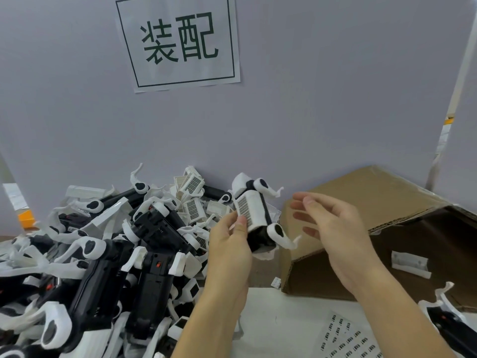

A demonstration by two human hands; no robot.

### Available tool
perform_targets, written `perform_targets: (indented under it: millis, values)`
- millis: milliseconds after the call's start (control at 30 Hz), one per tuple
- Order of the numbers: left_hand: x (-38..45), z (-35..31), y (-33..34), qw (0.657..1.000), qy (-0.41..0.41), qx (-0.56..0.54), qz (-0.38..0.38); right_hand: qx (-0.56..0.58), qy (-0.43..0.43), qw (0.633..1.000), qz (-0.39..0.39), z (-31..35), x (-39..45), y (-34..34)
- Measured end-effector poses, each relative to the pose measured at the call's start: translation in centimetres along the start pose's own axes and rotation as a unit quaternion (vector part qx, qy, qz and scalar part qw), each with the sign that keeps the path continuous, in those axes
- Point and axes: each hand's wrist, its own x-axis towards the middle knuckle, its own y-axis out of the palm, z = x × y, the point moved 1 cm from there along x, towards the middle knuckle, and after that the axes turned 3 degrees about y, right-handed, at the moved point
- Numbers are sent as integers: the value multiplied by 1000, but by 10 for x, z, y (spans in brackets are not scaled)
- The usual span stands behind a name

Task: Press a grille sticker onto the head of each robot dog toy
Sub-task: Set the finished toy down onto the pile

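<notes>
Toys crowd the left half of the table: a heap of black-and-white robot dog toys (108,257) lies tangled, legs pointing every way, with several loose white head pieces bearing grilles near the back wall. Above the heap's right edge the left hand (229,251) holds one robot dog toy (258,215) up off the table, fingers curled round its lower black end and the thumb lying against the side beside the grille sticker (245,211), a dotted grey strip that sits on the toy's white upper face. The toy is tilted, its white legs sticking out to the right. The right hand (333,236) hovers just right of the toy, apart from it, palm turned toward it and fingers loosely spread, holding nothing. Behind and below that hand a brown cardboard box (361,202) lies tipped with its opening facing right, a white part visible inside. In front, on the white table surface (278,319), a sheet of small dark stickers (348,339) lies flat near the lower edge, and another toy shows at the far right corner. A paper sign (178,40) with two large characters hangs on the grey wall above.
</notes>
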Motion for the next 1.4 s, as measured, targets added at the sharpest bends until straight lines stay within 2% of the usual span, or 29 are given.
perform_targets:
  millis: [100,167,233,333,433,500,667,1033,1267,1400]
  values:
    - [-3,-5,3,981,-89,-171,-18,6,6,999,-44,3,2,-6]
    - [-4,-9,6,961,-108,-254,-22,4,20,999,-33,3,1,-6]
    - [-5,-11,8,953,-94,-287,-32,-14,42,999,-1,3,-1,-4]
    - [-8,-15,6,938,-83,-337,-4,-54,67,993,86,5,-5,2]
    - [-7,-14,2,943,-78,-321,27,-89,59,969,224,8,-15,7]
    - [-7,-12,1,954,-62,-290,45,-88,42,956,275,9,-20,10]
    - [-7,-11,-3,957,-39,-268,106,-25,21,968,247,9,-23,20]
    - [-9,-13,-5,968,-15,-201,148,28,17,959,280,-2,-29,46]
    - [-10,-13,-3,971,-26,-207,113,34,12,961,275,-9,-27,49]
    - [-9,-13,-3,973,-39,-199,107,45,14,954,297,-6,-27,46]
